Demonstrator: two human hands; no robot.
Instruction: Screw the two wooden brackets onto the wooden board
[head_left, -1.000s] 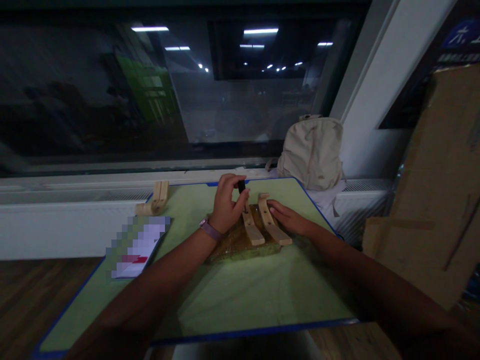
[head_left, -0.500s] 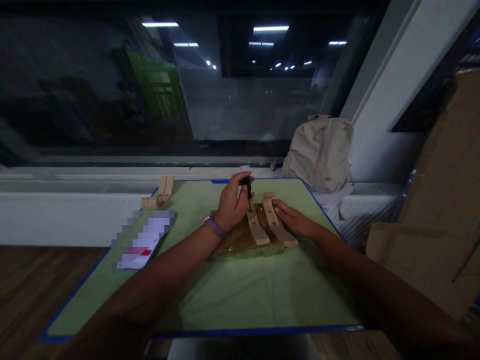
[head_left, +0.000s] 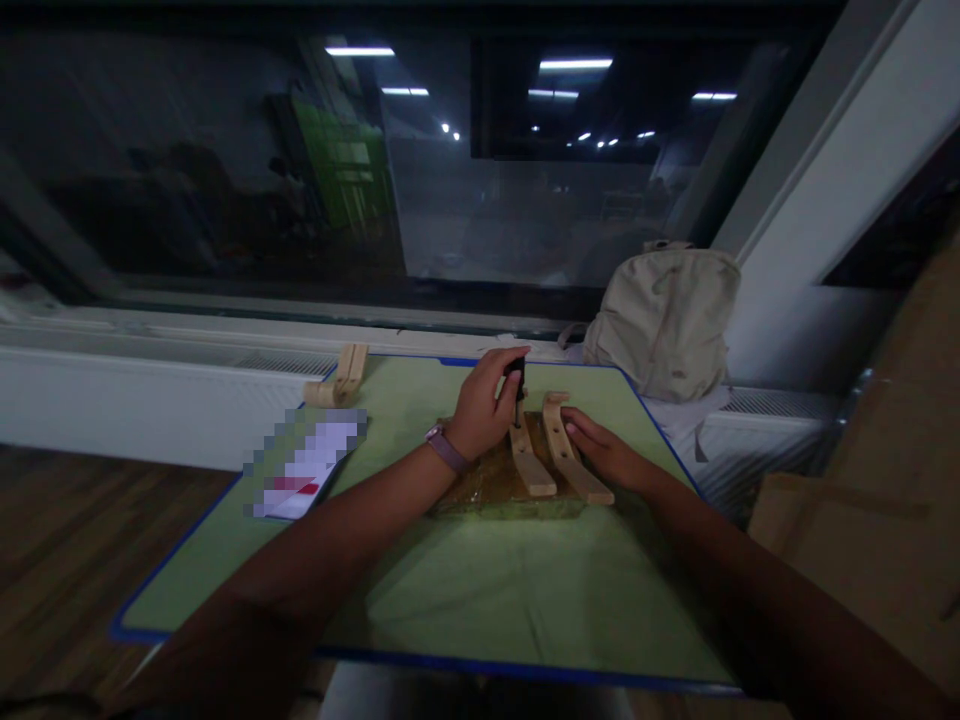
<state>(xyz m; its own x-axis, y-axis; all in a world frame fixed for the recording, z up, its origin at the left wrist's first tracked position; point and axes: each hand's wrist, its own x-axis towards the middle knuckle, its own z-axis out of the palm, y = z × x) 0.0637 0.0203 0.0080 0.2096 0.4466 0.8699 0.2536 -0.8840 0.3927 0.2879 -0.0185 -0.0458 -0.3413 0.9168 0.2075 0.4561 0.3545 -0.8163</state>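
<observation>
My left hand (head_left: 487, 405), with a watch (head_left: 444, 446) on its wrist, is closed around the black handle of a screwdriver (head_left: 517, 372). The screwdriver's shaft points down, its tip at a hole in the left curved wooden piece (head_left: 534, 470). Beside it lies a second, similar curved wooden piece (head_left: 559, 445) with holes along it. My right hand (head_left: 606, 455) grips this piece's right edge near the upper end; some fingers are hidden. Both pieces rest on a brown, shiny-topped block (head_left: 487, 485).
Another curved wooden part (head_left: 352, 370) stands at the table's far left corner. A blurred-out booklet or sheet (head_left: 311, 470) lies left. The green table (head_left: 465, 600) has a blue edge. Behind it are a beige backpack (head_left: 667, 315) and a window; cardboard (head_left: 847, 530) stands at right.
The view has shifted slightly, so everything appears farther right. The screwdriver looks more upright, its tip still at the left wooden piece. My right hand stays at the right piece.
</observation>
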